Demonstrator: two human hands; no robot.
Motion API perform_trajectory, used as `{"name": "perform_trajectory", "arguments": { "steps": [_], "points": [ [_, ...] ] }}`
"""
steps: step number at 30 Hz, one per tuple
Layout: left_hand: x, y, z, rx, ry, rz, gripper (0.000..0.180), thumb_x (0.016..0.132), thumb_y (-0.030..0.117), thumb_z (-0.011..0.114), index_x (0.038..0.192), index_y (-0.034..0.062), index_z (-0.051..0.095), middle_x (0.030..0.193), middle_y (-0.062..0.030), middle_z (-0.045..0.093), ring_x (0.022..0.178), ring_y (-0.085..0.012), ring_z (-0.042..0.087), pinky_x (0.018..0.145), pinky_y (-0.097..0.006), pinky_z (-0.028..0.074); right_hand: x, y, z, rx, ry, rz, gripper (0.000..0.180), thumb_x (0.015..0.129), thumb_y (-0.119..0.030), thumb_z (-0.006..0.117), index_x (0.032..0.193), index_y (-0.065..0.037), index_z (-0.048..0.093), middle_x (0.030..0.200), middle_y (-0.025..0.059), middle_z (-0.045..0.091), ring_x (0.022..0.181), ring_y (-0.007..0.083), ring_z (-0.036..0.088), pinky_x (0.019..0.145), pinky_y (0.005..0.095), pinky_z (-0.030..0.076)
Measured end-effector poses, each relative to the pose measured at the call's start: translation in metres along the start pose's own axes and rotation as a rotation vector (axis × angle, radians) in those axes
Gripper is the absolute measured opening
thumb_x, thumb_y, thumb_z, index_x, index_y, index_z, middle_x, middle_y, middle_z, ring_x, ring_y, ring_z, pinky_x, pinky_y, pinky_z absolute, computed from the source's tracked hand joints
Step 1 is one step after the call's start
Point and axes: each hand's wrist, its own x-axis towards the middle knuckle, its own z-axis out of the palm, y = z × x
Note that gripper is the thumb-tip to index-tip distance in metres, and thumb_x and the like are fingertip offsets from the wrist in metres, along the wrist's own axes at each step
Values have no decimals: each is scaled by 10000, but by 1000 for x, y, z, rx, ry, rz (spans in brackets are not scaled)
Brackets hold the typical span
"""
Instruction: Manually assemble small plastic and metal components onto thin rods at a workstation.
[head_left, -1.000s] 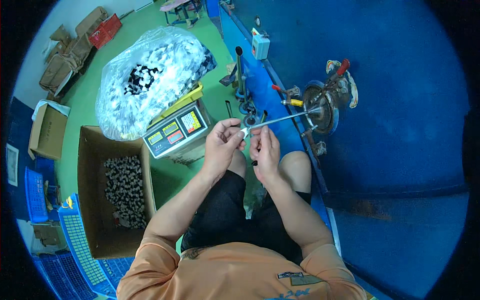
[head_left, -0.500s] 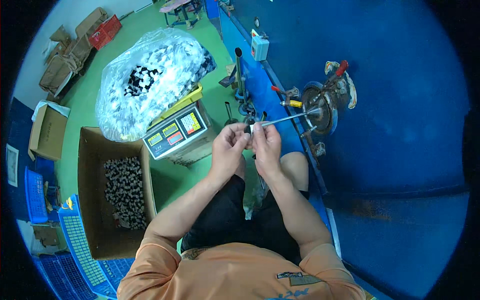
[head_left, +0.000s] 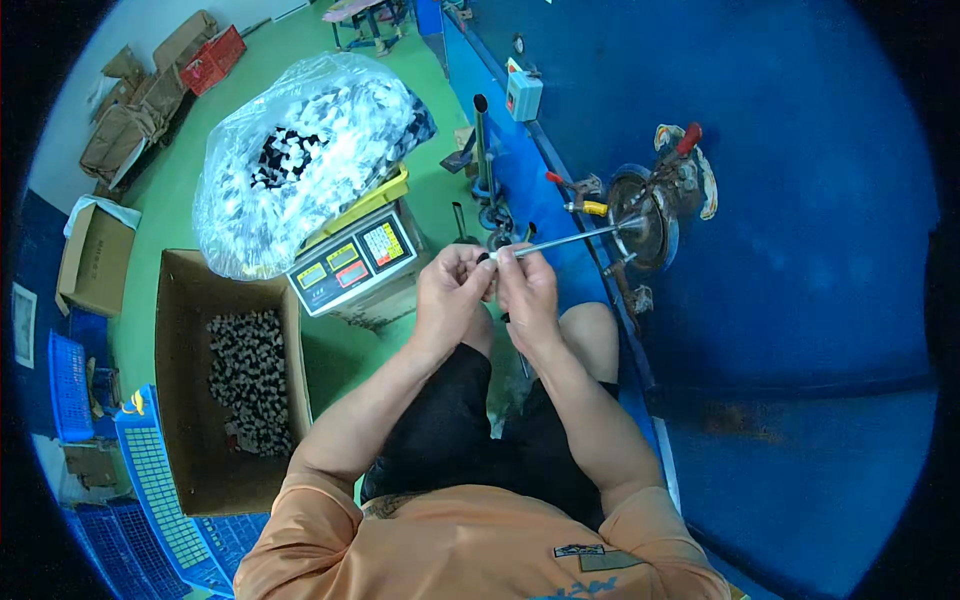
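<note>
Both hands meet in front of my chest at the near end of a thin metal rod [head_left: 575, 240] that sticks out from a round machine head [head_left: 645, 215] on the blue bench. My left hand [head_left: 450, 290] pinches a small dark part [head_left: 484, 259] at the rod's tip. Against it, my right hand [head_left: 525, 290] has its fingers closed on the rod end and a small white piece. What lies inside the fingers is mostly hidden.
A weighing scale [head_left: 352, 262] stands on a yellow crate to my left. Behind it lies a large clear bag of small parts [head_left: 300, 150]. A cardboard box [head_left: 185, 400] with several dark parts sits on the green floor. Blue crates [head_left: 150, 480] stand lower left. Blue bench [head_left: 800, 300] fills the right.
Both hands have drifted slightly and stay together at the rod's end. The rod and machine have not moved.
</note>
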Motion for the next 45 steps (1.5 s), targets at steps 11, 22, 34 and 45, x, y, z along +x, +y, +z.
{"name": "perform_trajectory", "arguments": {
  "steps": [11,22,34,45],
  "points": [
    [-51,11,-68,23,308,-80,314,906,158,600,1171,11,520,916,-69,582,814,-141,570,757,-244,470,12,33,-15,766,19,283,166,979,-239,517,896,-103,560,670,-34,475,525,59,373,461,196,277],
    [-27,-28,-9,-87,7,-132,173,886,33,624,1048,-15,589,869,-90,632,717,-119,589,644,-226,485,4,26,6,497,162,10,166,991,-237,491,945,-87,543,791,-15,508,640,78,420,553,210,328],
    [-3,1,-5,-721,-128,-394,158,973,149,542,1017,8,596,852,-95,653,704,-157,633,671,-251,540,-3,17,-8,210,174,-11,147,1000,-203,488,982,-70,547,804,-10,495,675,55,415,581,198,326],
    [-5,8,9,-694,-30,-361,148,969,108,536,1056,-11,550,835,-111,646,671,-157,636,650,-251,558,-3,20,-13,192,231,-5,160,999,-220,500,940,-75,536,752,-21,487,639,48,405,553,189,327]
  ]
}}
